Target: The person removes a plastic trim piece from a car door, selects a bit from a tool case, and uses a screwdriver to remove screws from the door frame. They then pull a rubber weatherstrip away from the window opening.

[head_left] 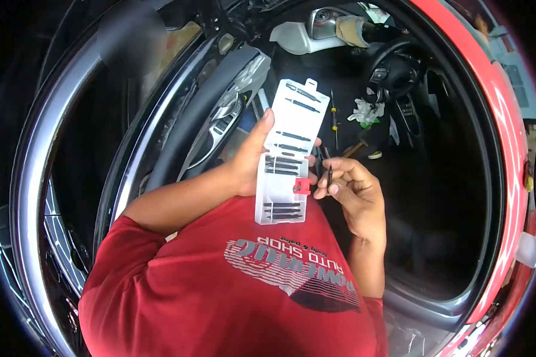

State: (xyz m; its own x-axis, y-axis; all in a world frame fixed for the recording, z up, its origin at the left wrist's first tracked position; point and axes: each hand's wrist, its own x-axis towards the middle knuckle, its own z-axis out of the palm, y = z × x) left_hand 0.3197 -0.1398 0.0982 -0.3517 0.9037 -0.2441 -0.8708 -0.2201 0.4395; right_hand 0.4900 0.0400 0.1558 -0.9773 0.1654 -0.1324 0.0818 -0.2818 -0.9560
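My left hand grips an open white plastic bit case from its left side, thumb along the edge and fingertips showing on the far side. Several dark bits lie in rows in the lower half, and more sit in the hinged lid. A red plastic piece is at the case's right edge. Just right of the case, my right hand pinches a slim dark screwdriver bit between thumb and fingers, pointing up. The bit's lower end is partly hidden by the fingers.
An open car door panel stands on the left. Inside the car are a steering wheel, a yellow-and-black screwdriver, a hammer and crumpled white paper. The red body frame curves along the right.
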